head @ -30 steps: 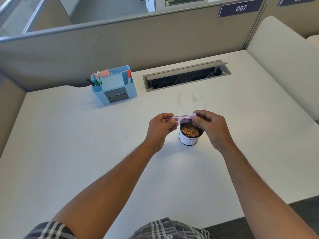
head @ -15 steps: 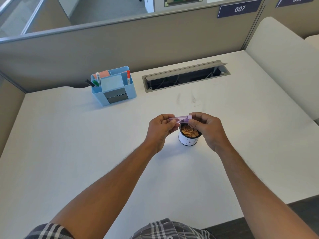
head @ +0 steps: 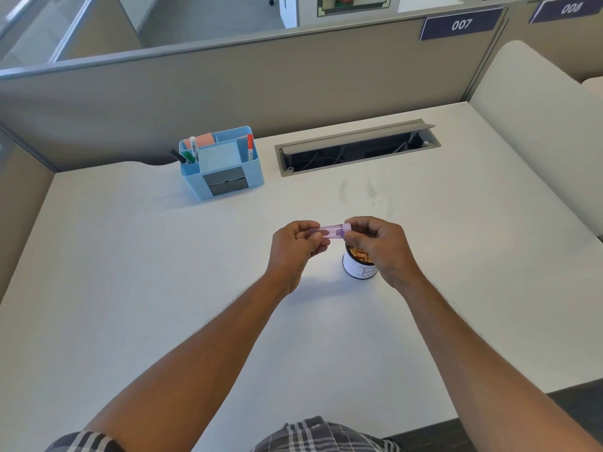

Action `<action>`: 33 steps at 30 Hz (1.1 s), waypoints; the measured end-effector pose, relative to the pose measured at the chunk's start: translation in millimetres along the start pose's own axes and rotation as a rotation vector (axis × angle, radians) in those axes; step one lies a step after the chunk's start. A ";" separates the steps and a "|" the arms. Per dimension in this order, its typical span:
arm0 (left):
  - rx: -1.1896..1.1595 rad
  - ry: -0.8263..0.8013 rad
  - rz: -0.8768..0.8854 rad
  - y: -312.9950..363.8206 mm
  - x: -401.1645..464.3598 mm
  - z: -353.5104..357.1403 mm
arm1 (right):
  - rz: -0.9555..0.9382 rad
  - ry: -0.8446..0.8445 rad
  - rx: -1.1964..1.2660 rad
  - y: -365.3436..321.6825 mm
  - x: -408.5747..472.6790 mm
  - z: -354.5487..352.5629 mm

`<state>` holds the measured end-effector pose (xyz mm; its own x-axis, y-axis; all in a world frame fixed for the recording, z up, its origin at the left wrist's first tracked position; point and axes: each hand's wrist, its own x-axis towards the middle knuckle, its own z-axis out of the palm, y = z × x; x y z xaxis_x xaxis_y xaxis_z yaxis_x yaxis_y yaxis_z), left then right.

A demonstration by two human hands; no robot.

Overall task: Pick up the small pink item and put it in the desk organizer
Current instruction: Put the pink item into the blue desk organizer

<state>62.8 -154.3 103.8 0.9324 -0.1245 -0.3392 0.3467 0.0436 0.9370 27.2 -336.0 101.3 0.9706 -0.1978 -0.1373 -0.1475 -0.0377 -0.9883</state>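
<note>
A small, translucent pink item (head: 330,230), long and narrow, is held level above the white desk. My left hand (head: 295,247) pinches its left end and my right hand (head: 380,244) pinches its right end. The light blue desk organizer (head: 223,164) stands at the back left of the desk, well away from both hands. It holds several markers, orange sticky notes, a pale note pad and two grey drawers at the front.
A small white cup (head: 359,264) with brownish bits inside stands right under my right hand. An open grey cable tray (head: 357,146) is sunk into the desk at the back. Beige partition walls (head: 228,89) bound the back and left; a white panel (head: 538,125) bounds the right.
Both hands have shifted slightly left with the pink item, off the cup. My right fingers have slid inward along it. The grip of both hands holds.
</note>
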 end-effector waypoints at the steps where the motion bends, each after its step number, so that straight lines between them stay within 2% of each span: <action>1: 0.039 -0.004 0.028 0.2 1.2 -7.3 | 0.014 -0.013 0.003 1.0 0.8 6.0; 3: 0.199 -0.001 0.110 2.6 3.2 -23.4 | 0.041 -0.040 0.000 4.5 1.9 22.8; 7: 0.691 0.059 0.340 7.1 2.2 -50.8 | 0.048 -0.068 0.007 13.7 8.4 62.0; 11: 1.031 0.078 0.608 5.1 2.0 -85.5 | 0.036 -0.118 0.016 13.0 16.3 98.7; 13: 1.130 0.075 0.695 5.5 4.3 -104.8 | 0.038 -0.144 -0.003 14.0 20.5 115.4; 15: 1.178 0.111 0.720 8.0 8.6 -122.6 | 0.025 -0.160 -0.044 17.6 25.8 133.9; 18: 1.186 0.205 0.694 14.0 19.9 -143.9 | -0.012 -0.165 -0.262 27.6 31.5 158.2; 23: 1.233 0.281 0.691 31.5 46.2 -169.4 | -0.219 -0.350 -0.894 72.4 42.8 186.5; 25: 1.242 0.282 0.682 40.0 60.2 -175.2 | -0.228 -0.406 -1.040 92.2 43.4 190.1; 28: 1.206 0.278 0.656 53.1 86.1 -185.7 | -0.334 -0.376 -1.153 115.7 41.2 190.9; 33: 1.270 0.291 0.650 72.2 140.2 -203.2 | -0.433 -0.296 -1.180 126.0 39.6 190.7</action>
<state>239.2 32.8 106.9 0.9272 -0.2175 0.3049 -0.3143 -0.8947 0.3174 83.3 -161.8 -41.2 0.9640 0.2653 0.0182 0.2569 -0.9116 -0.3211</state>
